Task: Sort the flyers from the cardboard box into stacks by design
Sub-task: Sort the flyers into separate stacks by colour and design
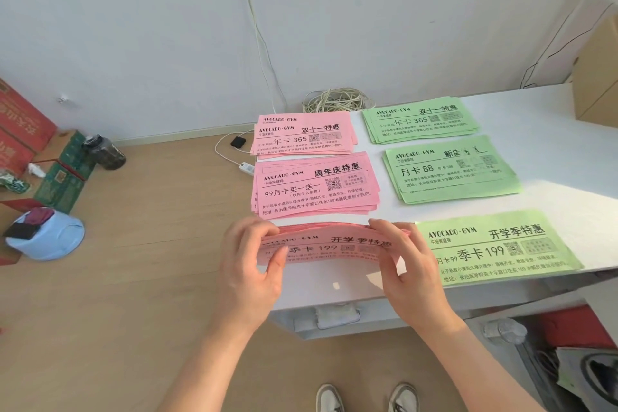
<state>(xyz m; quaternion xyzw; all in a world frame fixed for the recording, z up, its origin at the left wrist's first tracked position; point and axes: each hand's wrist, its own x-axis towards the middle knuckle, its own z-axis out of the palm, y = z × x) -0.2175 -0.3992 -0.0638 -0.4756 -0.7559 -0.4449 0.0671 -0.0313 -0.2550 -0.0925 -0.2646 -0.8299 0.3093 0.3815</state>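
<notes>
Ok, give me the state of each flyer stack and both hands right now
Held pink stack: gripped at both ends, lifted, bowed.
Far pink stack: flat, fanned.
Middle pink stack: flat, fanned.
Three green stacks: flat.
Left hand: gripping.
Right hand: gripping.

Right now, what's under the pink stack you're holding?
Bare white table shows below the pink flyer stack, gripped by left hand and right hand. The patch directly beneath the stack and hands is hidden.

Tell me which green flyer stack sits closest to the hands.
The green stack headed 开学季特惠, at the table's front edge beside the right hand; the other two green stacks lie farther back.
</notes>
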